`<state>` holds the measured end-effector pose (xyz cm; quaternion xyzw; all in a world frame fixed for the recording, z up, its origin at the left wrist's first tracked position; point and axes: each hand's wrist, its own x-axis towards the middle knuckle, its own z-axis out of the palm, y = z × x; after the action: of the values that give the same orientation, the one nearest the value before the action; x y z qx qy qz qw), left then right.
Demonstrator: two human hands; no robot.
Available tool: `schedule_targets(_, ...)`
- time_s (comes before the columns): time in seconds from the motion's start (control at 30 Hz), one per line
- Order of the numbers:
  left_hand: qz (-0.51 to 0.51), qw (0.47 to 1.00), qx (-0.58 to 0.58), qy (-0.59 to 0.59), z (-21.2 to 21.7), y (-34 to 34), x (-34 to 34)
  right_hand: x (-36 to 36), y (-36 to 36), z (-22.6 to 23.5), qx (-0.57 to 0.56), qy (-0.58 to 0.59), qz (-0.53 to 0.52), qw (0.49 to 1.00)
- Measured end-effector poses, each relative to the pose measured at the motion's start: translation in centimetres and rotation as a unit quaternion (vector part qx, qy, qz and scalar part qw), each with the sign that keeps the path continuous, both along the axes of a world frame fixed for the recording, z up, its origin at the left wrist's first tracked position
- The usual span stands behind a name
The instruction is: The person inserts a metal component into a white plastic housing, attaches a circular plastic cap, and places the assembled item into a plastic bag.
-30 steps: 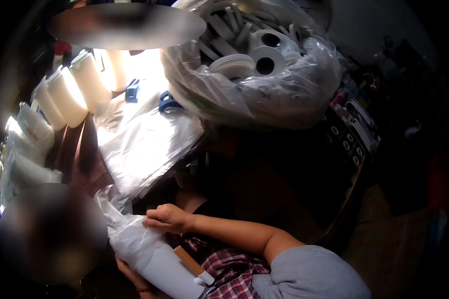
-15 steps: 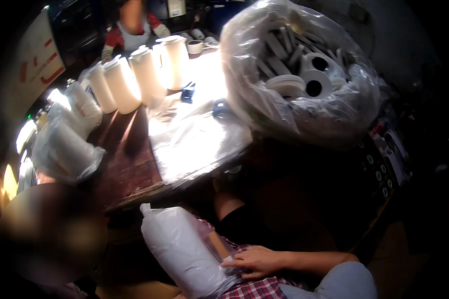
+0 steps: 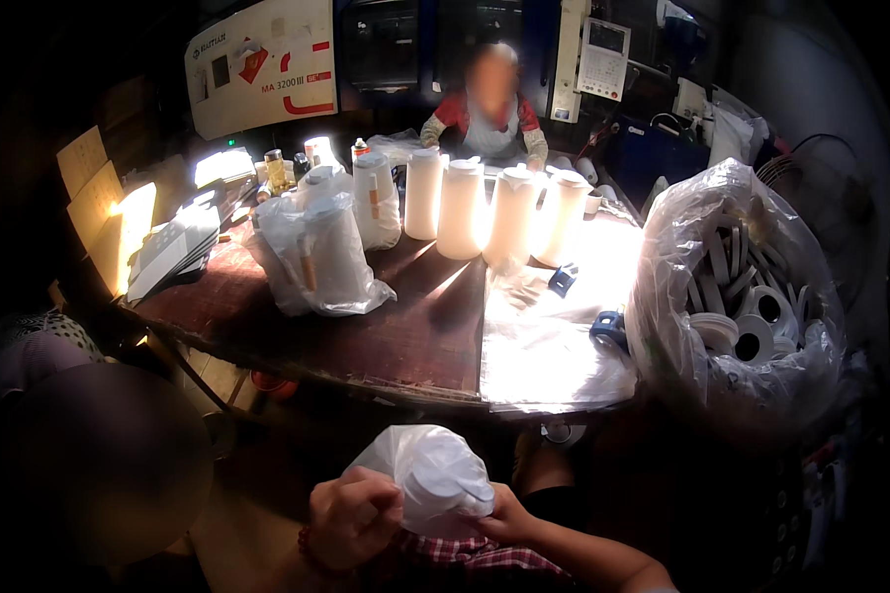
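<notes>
A white jug in a clear plastic bag [image 3: 435,484] is held end-on above my lap. My left hand [image 3: 354,516], a beaded bracelet at its wrist, is closed at the bag's left edge, the fingers curled on the plastic. My right hand [image 3: 504,516] grips the bagged jug from the right side, its fingers partly hidden behind it. Several bare white lidded jugs [image 3: 460,212] stand in a row across the table. More bagged jugs [image 3: 316,242] are grouped at the left.
A dark red table [image 3: 415,326] lies ahead. Flat plastic bags [image 3: 554,366] and a blue tape dispenser [image 3: 609,326] are on its right part. A large clear sack [image 3: 663,296] of white plastic parts stands at right. Across the table sits a person [image 3: 489,128] in red sleeves.
My view has swung left and up. The bagged jug has turned from lying slantwise to facing me end-on. My left hand has come into view at it, and my right hand has shifted its hold.
</notes>
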<state>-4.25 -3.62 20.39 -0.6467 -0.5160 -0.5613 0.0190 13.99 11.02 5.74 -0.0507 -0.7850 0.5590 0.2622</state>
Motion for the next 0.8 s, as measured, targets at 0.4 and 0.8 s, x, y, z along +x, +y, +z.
schedule_targets(0.4, 0.162, 0.983, -0.059, -0.065, -3.6, 6.2, -5.4, -18.0, 11.4, 10.9, -0.004, 0.147, -0.172, 0.974)
schedule_targets(0.8, 0.286, 0.944, -0.140, 0.084, -16.8, 19.3, -19.6, -35.4, 17.4, 6.1, 0.018, 0.081, -0.120, 0.989)
